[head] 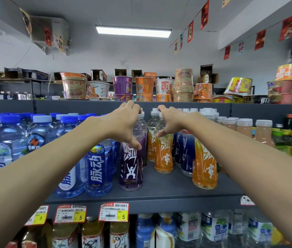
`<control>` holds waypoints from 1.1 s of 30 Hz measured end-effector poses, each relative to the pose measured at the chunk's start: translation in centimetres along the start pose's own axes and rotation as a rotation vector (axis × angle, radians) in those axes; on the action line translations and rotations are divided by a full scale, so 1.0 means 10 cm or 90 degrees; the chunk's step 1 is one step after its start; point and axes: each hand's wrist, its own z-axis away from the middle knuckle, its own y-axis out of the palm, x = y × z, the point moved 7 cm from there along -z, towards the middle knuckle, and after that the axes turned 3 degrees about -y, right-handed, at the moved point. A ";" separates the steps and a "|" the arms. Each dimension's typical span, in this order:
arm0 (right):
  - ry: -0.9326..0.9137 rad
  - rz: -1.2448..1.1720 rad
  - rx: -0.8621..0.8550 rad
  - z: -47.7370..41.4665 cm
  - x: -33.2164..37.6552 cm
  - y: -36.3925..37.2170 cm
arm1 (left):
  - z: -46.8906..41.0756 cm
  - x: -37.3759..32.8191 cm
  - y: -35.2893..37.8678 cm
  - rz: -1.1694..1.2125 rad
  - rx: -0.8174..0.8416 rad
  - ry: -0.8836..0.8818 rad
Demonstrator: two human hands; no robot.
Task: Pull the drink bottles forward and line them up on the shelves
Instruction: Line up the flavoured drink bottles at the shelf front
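Pull-forward step, I'd say. On the dark grey metal shelf [159, 192] both hands are up at the bottle necks. The left hand [123, 122] hooks over the far purple-labelled plastic drink bottle [143, 151], and the right hand [173, 120] over the set-back orange-labelled plastic drink bottle [164, 156]. Fingers are curled and thumbs spread, but I can't tell if either is actually gripping. The near purple bottle [131, 169] and the right-hand orange bottle [204, 167] stand closer to the edge. Next move is probably to clamp on and slide both level with those.
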 end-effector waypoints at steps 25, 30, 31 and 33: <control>-0.188 0.062 -0.064 -0.52 0.71 -0.22 | 0.01 0.14 -0.08 -0.060 0.059 0.002; -0.176 0.108 0.004 -0.50 0.65 -0.25 | 0.01 0.13 -0.08 -0.072 0.059 0.004; -0.173 0.104 0.013 -0.50 0.64 -0.25 | 0.00 0.12 -0.08 -0.074 0.059 0.005; -0.181 0.110 -0.003 -0.49 0.62 -0.25 | 0.01 0.12 -0.08 -0.075 0.060 0.004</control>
